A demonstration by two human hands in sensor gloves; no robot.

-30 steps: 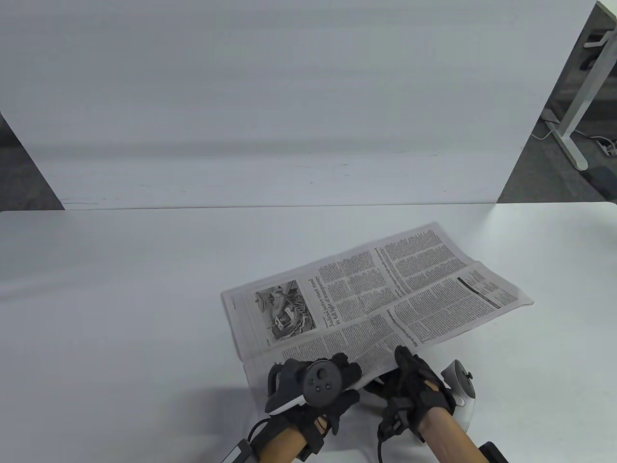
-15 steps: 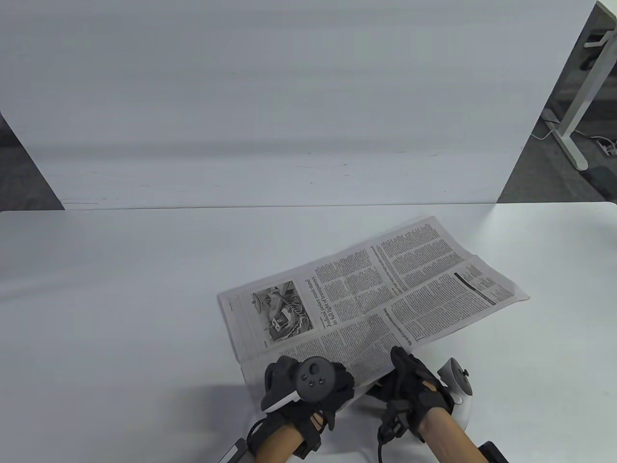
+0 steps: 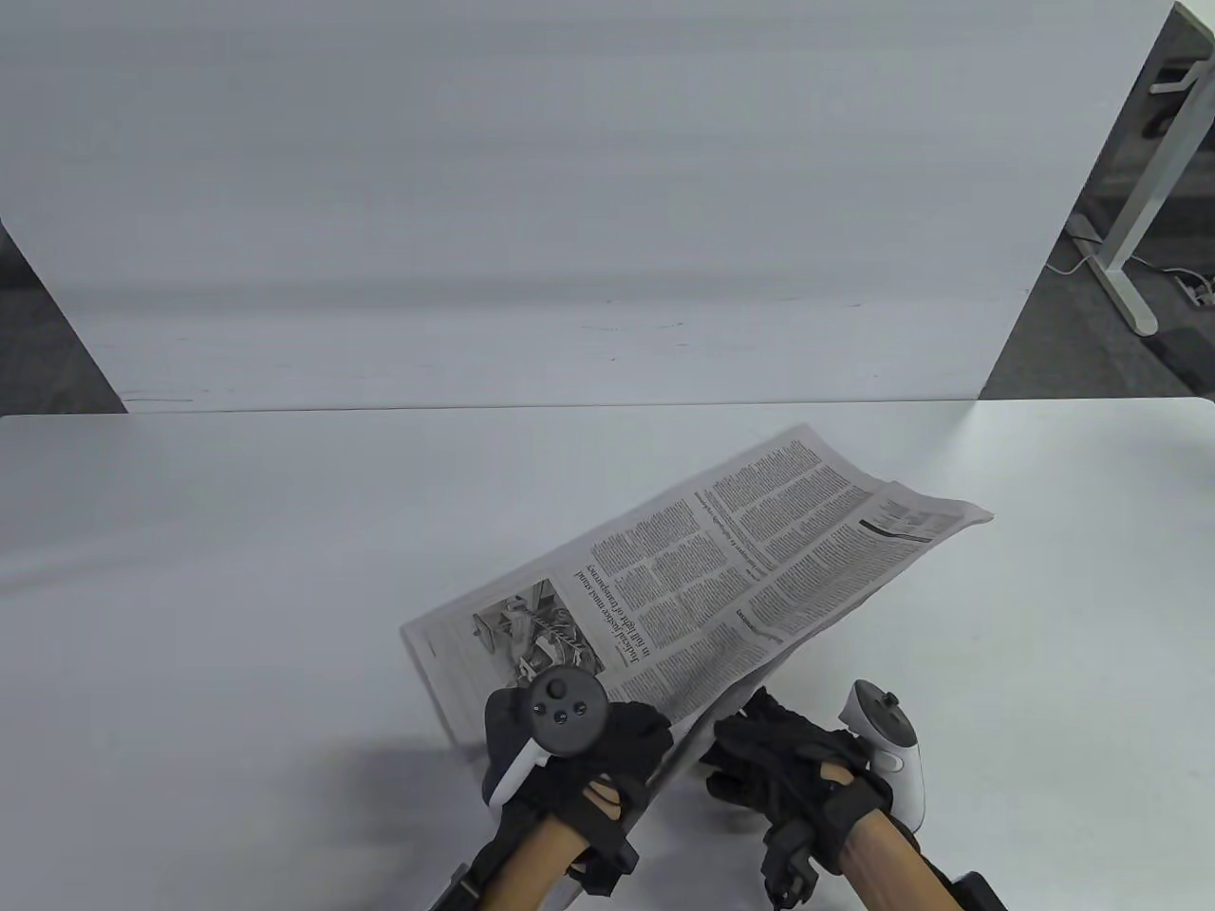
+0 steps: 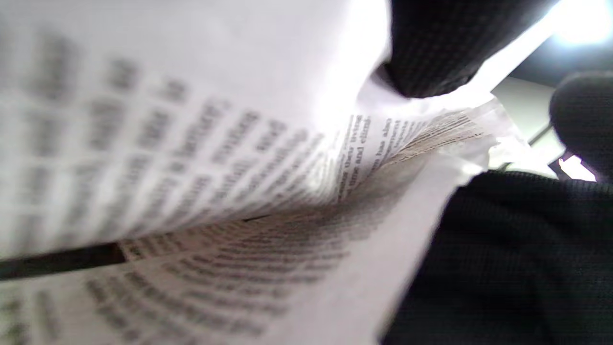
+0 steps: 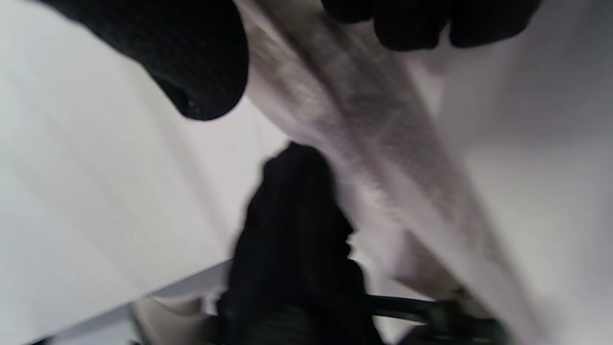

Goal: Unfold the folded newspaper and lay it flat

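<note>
Newspaper (image 3: 702, 560): I see it lower centre, near edge raised off the worktop (image 3: 237, 569).
Left hand (image 3: 579, 750): fingers (image 4: 431, 48) pinch its near edge.
Right hand (image 3: 788, 769): fingers curl under the raised edge.

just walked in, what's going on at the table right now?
A person in sensor gloves is partway through opening a folded newspaper on the white table. The left hand grips the near edge and has it raised, so the top sheet tilts up off the table. The right hand is at the near edge beside it, fingers under the lifted sheet. The left wrist view shows the layers parting. It is not yet flat.
</note>
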